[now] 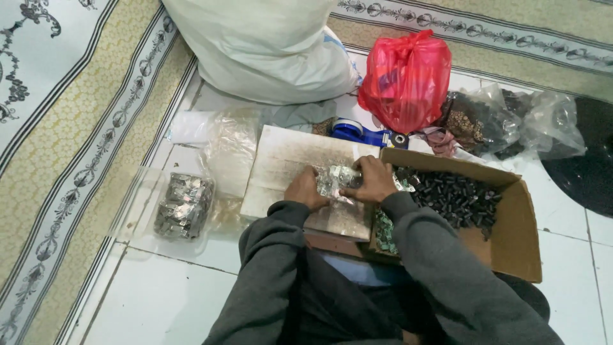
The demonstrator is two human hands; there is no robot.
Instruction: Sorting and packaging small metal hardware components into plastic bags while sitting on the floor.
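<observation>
Head view, looking down on a white tiled floor [179, 300], bordered at left and top by a patterned rug [70, 128] in cream, yellow and pale blue. Bare tile open toward the lower left and at the far right; little free room in the middle, crowded on every side.

Largest, at top: a bulging white sack [268, 51], leaning on the rug's edge. Next, at right, an open cardboard box [517, 236] holding a heap of small dark cylindrical parts [456, 195], its near flap by the right forearm. Beside the sack, a knotted red plastic bag [405, 80], with crumpled clear bags of dark stuff [504, 124] to its right. At far right, cut by the frame edge, a dark round mat [590, 160].

In the centre, a pale worn board [287, 163] lying flat as a work surface, touching the box's left wall. To its left, a clear plastic bag [185, 204] lying flat, filled with small shiny packets, and more empty clear film [230, 147] above it. Behind the board, a blue tape dispenser [357, 133].

Smallest, over the board's right half: a small shiny crinkled packet [335, 181], silvery with glints of green, pinched between both hands. Left hand [306, 188] curled around its left end; right hand [373, 181] closed over its right end, knuckles up. Grey sleeves [415, 255] down both arms.
</observation>
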